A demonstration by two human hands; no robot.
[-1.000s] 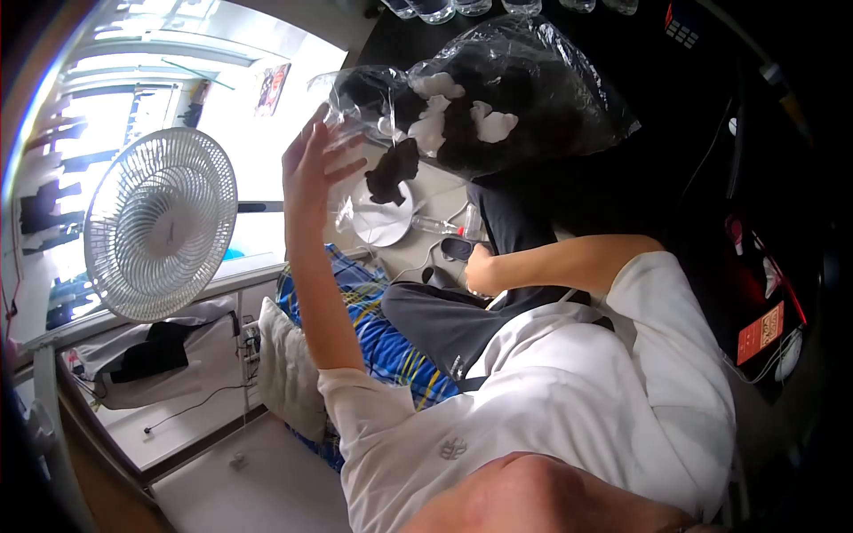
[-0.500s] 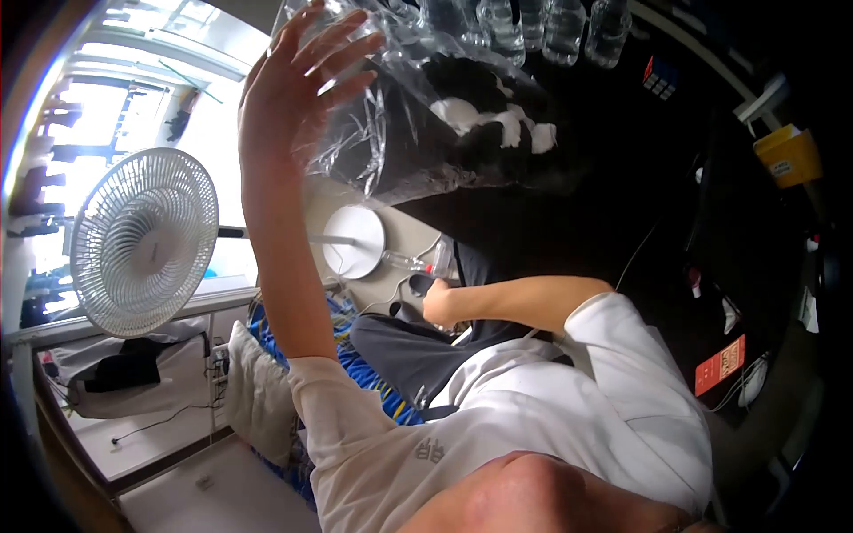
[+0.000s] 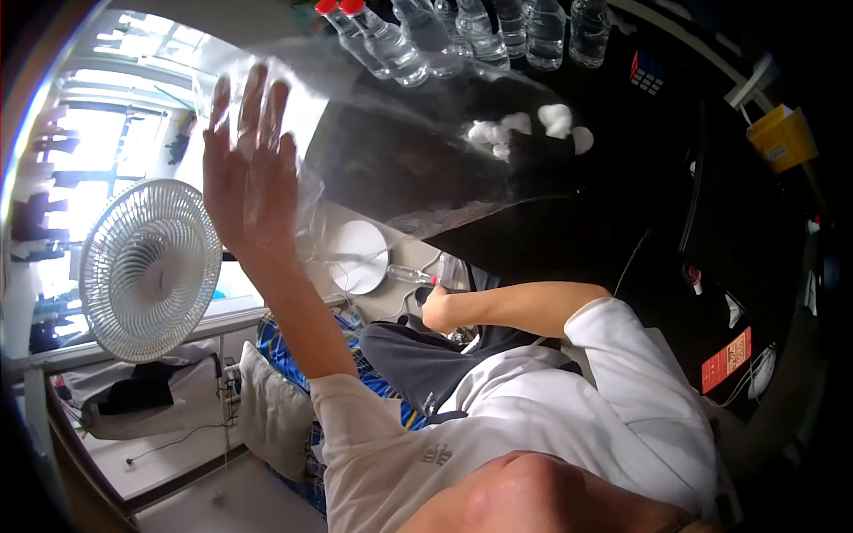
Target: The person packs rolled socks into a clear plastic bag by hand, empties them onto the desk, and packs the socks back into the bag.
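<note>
My left hand [image 3: 253, 178] is raised at the left with its fingers stretched out and spread. A clear plastic bag [image 3: 382, 142] covers the fingers and extends right over the dark table [image 3: 569, 231]; whether the hand is inside or behind the film, I cannot tell. White crumpled lumps [image 3: 498, 133], like tissue or cotton, show near the bag's far end. Down by my knee, my right hand [image 3: 437, 311] is closed, next to a dark rounded object [image 3: 425, 295]. What it grips, if anything, is hidden.
Several clear bottles [image 3: 544, 35], two with red caps, line the table's far edge. A Rubik's cube [image 3: 646, 73], a yellow box [image 3: 780, 138] and a red card [image 3: 727, 360] are to the right. A white fan [image 3: 151, 271] stands left; a plastic bottle [image 3: 410, 274] is below.
My left hand has moved left and lower, and the bag is drawn out flatter. The red-capped bottles have come into view. The white lumps look shifted and separated. My right hand has barely moved.
</note>
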